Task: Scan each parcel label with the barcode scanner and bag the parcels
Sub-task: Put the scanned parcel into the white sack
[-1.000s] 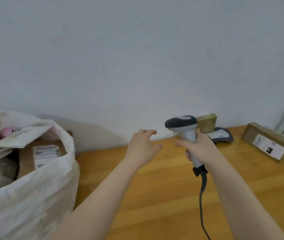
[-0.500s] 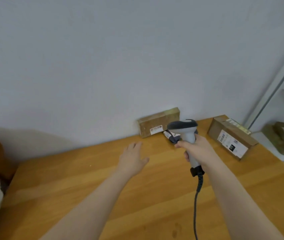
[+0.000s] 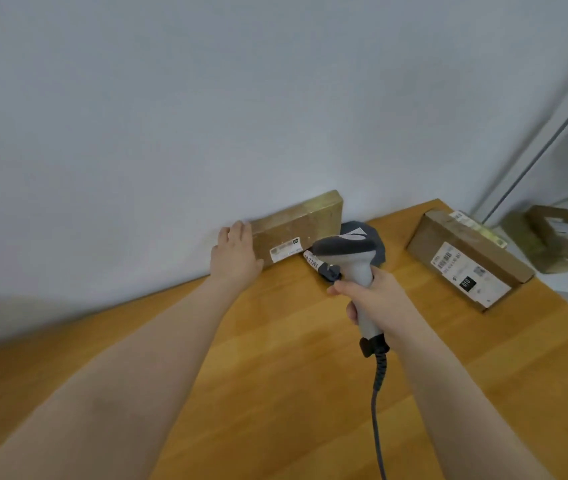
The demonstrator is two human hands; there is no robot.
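A flat brown parcel (image 3: 305, 223) stands on edge against the wall at the back of the wooden table (image 3: 275, 393), its white label facing me. My left hand (image 3: 235, 254) touches the parcel's left end, with the fingers reaching round it. My right hand (image 3: 372, 299) grips the handle of a grey barcode scanner (image 3: 348, 252) just in front of the parcel, and the scanner's cable trails down toward me. A dark grey mailer bag (image 3: 367, 237) with a white label lies behind the scanner. A long brown box (image 3: 466, 258) with a printed label lies at the right.
Past the table's right edge, several more brown parcels (image 3: 559, 237) sit on a white shelf unit. The grey wall rises directly behind the table.
The view has swung right, away from the white sack of parcels. My left hand has reached forward from mid-table to the left end of the upright parcel. The scanner stays gripped in my right hand.
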